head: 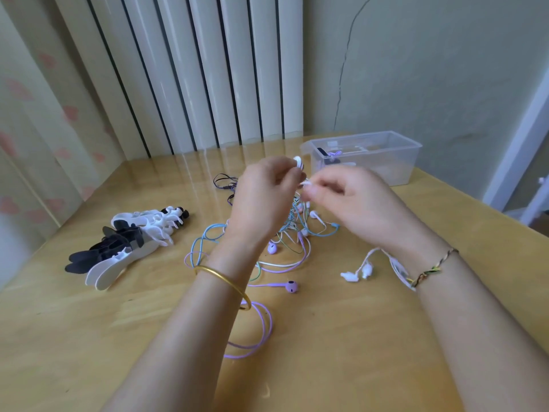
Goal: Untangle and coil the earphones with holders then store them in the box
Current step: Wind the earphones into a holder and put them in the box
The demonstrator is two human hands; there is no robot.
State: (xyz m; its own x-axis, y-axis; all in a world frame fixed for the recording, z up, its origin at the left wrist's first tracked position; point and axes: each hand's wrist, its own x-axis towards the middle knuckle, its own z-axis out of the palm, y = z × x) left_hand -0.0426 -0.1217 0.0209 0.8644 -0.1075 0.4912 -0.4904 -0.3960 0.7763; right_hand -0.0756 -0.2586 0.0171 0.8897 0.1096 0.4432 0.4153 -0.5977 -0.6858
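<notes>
Head view: on the wooden counter [326, 367] lies a tangle of earphones [294, 233], blue, green, lilac and white cords looped over one another, with several buds showing among them. Both hands are raised just above the tangle. The left hand [264, 191], fingers curled, pinches a white earbud [298, 162] at its fingertips. The right hand [353, 200] meets it from the right, thumb and forefinger pinching a small white piece [306, 182] just below that bud. Motion blur hides whether this is a stem or a cord. Cords hang from the two hands down into the tangle.

Behind and to the right of the tangle stands the clear plastic box [386, 168], without a lid; a dark item and a small lilac piece show through its wall at the left end. Left of the tangle, well apart, lies a heap of black and white holders [127, 245]. A thin black cord [225, 182] lies just behind the tangle. A lilac earbud [291, 287] rests on the near side, its cord curling towards the viewer under the left forearm. To the right of the tangle a white pair of buds [356, 273] lies on the counter, the cord running under the right wrist.

A gold bangle [222, 282] sits on the left wrist and a braided bracelet [433, 267] on the right.
</notes>
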